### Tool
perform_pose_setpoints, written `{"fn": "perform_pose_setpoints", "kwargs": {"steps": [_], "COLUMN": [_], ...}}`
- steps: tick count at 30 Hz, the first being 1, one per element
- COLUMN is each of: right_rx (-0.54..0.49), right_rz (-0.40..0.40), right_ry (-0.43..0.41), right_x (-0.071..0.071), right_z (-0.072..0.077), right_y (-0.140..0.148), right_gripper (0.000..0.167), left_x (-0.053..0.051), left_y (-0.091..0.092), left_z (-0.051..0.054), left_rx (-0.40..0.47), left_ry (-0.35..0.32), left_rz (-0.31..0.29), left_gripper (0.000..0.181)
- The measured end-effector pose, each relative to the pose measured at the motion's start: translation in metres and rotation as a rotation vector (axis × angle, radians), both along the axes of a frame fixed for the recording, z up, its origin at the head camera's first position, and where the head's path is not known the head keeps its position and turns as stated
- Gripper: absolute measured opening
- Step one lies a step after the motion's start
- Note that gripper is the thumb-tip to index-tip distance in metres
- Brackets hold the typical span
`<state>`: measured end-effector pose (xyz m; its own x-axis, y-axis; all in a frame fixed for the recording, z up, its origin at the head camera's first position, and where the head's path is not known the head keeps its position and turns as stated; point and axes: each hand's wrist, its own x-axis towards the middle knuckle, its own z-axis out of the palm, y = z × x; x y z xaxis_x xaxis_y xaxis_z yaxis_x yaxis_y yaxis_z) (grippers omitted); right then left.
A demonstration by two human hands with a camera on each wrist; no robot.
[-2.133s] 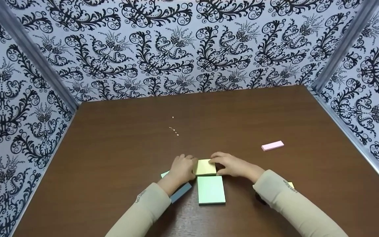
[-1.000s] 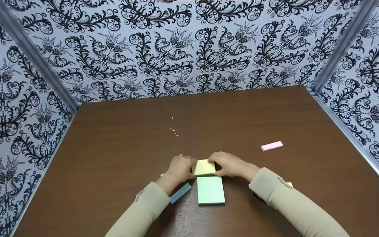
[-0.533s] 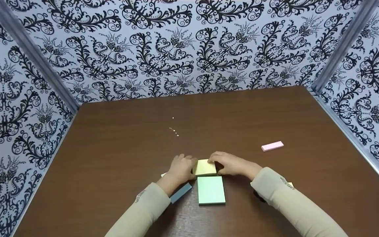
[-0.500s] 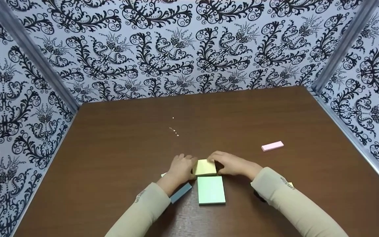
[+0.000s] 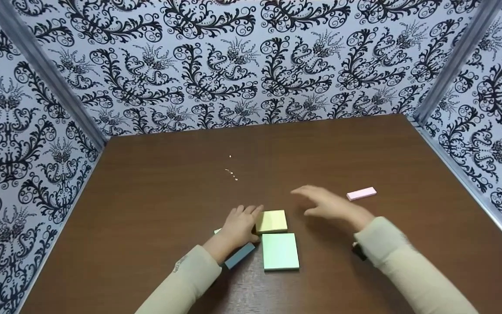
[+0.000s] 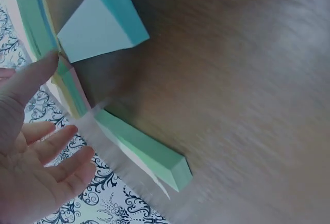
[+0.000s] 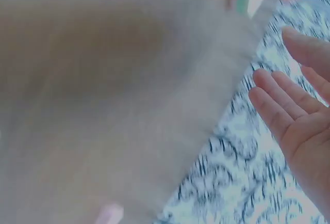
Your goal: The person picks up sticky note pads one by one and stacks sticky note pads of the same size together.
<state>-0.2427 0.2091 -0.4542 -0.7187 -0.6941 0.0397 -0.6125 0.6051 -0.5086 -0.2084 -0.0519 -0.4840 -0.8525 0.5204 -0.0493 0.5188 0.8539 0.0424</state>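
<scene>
Yellow pad (image 5: 273, 221) on the brown surface (image 5: 168, 174), green pad (image 5: 280, 251) at its six o'clock. At nine, my left hand (image 5: 236, 226) lies close, fingers loosely spread; I cannot tell whether they touch it. My right hand (image 5: 331, 206) hovers toward two o'clock, fingers apart.

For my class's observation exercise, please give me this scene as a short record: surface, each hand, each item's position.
Surface: brown table
Left hand: at the left edge of the yellow pad
Right hand: holding nothing
Green pad: nearer the person than the yellow pad
Blue block: left of the green pad
Pink block: farther right, alone
</scene>
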Motion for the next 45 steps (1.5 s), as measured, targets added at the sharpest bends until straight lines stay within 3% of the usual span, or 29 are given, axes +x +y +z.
{"fn": "perform_pose_setpoints", "kwargs": {"steps": [7, 12, 15, 19, 28, 33, 45], "right_rx": [-0.001, 0.011, 0.015, 0.019, 0.073, 0.134, 0.145], "right_rz": [-0.026, 0.070, 0.098, 0.055, -0.010, -0.026, -0.055], "right_ry": [0.154, 0.249, 0.238, 0.136, 0.038, -0.013, 0.041], "right_x": [0.013, 0.031, 0.042, 0.056, 0.071, 0.069, 0.065], "right_z": [0.008, -0.004, -0.013, -0.024, -0.037, -0.038, -0.035], "right_y": [0.064, 0.108, 0.130, 0.148, 0.150, 0.146, 0.126], "right_gripper": [0.039, 0.033, 0.033, 0.029, 0.018, 0.012, 0.013], "left_x": [0.009, 0.016, 0.019, 0.022, 0.030, 0.032, 0.032], "left_y": [-0.016, -0.029, -0.037, -0.046, -0.051, -0.052, -0.055], "left_z": [0.003, 0.004, 0.002, -0.003, -0.007, -0.007, -0.011], "left_rx": [0.057, 0.119, 0.157, 0.189, 0.246, 0.244, 0.214], "left_ry": [0.032, 0.047, 0.063, 0.063, 0.138, 0.116, 0.128], "left_rz": [-0.055, -0.061, -0.056, -0.038, -0.061, -0.049, -0.032], "left_gripper": [0.079, 0.074, 0.071, 0.068, 0.061, 0.059, 0.059]}}
